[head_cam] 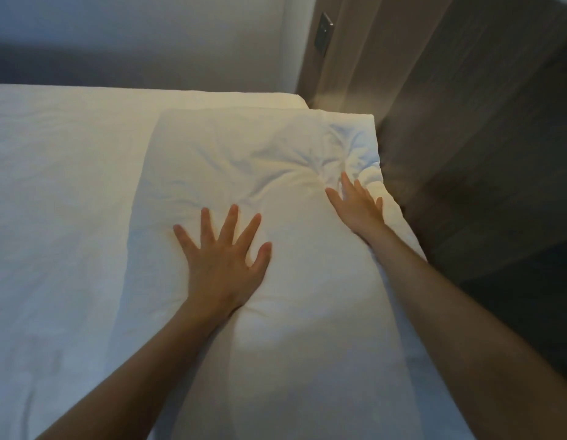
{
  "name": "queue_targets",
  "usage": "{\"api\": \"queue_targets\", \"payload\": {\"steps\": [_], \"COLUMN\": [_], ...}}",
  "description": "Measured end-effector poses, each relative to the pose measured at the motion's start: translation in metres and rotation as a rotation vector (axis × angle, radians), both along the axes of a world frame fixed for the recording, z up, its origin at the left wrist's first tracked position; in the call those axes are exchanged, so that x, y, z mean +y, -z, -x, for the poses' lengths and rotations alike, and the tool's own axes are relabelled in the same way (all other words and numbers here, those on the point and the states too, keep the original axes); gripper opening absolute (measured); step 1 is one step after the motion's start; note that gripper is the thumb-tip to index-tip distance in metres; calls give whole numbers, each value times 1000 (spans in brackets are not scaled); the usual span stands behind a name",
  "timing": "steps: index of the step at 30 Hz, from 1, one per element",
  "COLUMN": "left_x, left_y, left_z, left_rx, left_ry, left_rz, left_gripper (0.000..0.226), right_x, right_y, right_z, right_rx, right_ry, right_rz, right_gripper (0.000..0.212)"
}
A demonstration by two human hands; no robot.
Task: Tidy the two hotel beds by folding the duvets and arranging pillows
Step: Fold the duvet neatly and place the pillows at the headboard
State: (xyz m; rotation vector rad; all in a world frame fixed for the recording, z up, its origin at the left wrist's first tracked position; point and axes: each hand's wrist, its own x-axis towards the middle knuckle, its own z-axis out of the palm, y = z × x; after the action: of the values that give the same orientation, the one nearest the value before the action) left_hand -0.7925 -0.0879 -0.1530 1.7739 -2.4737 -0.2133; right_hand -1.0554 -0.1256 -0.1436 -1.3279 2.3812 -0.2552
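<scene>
Two hands: left hand [223, 252] and right hand [358, 206], both flat on the pillow [295, 296], fingers straight and spread. Neither grasps anything; the palms press down.
Left hand: centre of frame, on the pillow's left half, the nearer of the two. The fabric is dimpled under the palm.
Right hand: right of centre and farther up, close to the pillow's right border, with its fingertips at a knot of creases [323, 166].
Pillow: white, on the right side of the bed. Its long axis runs from bottom centre of the frame toward upper right, and its near end is cut off by the bottom edge.
Creases: these fan out beyond the right fingertips toward the far corner [366, 122]. Judged next move: a smoothing stroke away from the body along the long axis. The right hand is the nearer one to this patch.
Right border: this lies along the bed's side, with a dark wood panel [482, 138] just beyond it. There is little room here, so a sideways push would probably slide the pillow off.
Sheet [53, 201]: fills the left of the frame, lightly wrinkled, with wide room for shifting the pillow leftward.
Far edge: the mattress edge [212, 95] crosses the upper frame, and the pillow's far corner reaches about level with it.
Wall [149, 33]: pale, across the top.
Switch plate [323, 34]: upper right, well apart from the pillow.
</scene>
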Motion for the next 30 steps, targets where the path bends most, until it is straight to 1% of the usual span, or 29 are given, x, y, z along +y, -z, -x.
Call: {"api": "queue_targets", "payload": {"steps": [3, 7, 10, 12, 14, 15, 17, 18, 20, 21, 22, 23, 24, 26, 27, 30], "left_x": [34, 88, 129, 151, 167, 173, 176, 174, 169, 167, 166, 167, 169, 178, 182, 184], "left_y": [-14, -20, -20, -18, -20, -23, -35, -42, -62, -72, -77, -78, -77, -71, -69, -75], "left_z": [-5, -17, -35, -49, -60, -65, -73, -75, -77, -76, -76, -77, -79, -86, -90, -103], "left_rx": [57, 56, 13, -8, -37, -41, -77, -77, 42, 117, 147, 128, 68, -94, -144, -153], "left_ry": [6, 69, 135, 166, 203, 220, 250, 263, 232, 187, 140, 114, 108, 164, 196, 238], "left_rz": [-13, -35, -52, -68, -109, -135, -190, -203, -174, -138, -126, -158, -214, -294, -313, -404], "left_gripper": [67, 66, 67, 67, 67, 67, 71, 73, 70, 62, 55, 54, 58, 65, 67, 68], "right_x": [63, 169, 234, 262, 277, 278, 273, 270, 263, 261, 261, 264, 270, 288, 296, 307], "right_y": [-20, -15, 0, 2, -1, -7, -29, -41, -64, -75, -81, -79, -73, -58, -53, -58], "right_z": [-24, -31, -24, -24, -21, -17, -14, -19, -46, -66, -86, -104, -117, -126, -124, -114], "right_rx": [40, 154, 224, 239, 199, 127, -10, -2, 40, 7, -46, -84, -95, -58, -36, -54], "right_ry": [-97, -134, -63, -36, -39, -32, 6, 12, -28, -72, -118, -159, -189, -197, -189, -195], "right_rz": [-15, -8, -81, -143, -184, -190, -194, -177, -106, -77, -78, -103, -137, -187, -206, -281], "right_gripper": [59, 72, 84, 86, 84, 83, 70, 63, 57, 57, 59, 61, 63, 65, 64, 61]}}
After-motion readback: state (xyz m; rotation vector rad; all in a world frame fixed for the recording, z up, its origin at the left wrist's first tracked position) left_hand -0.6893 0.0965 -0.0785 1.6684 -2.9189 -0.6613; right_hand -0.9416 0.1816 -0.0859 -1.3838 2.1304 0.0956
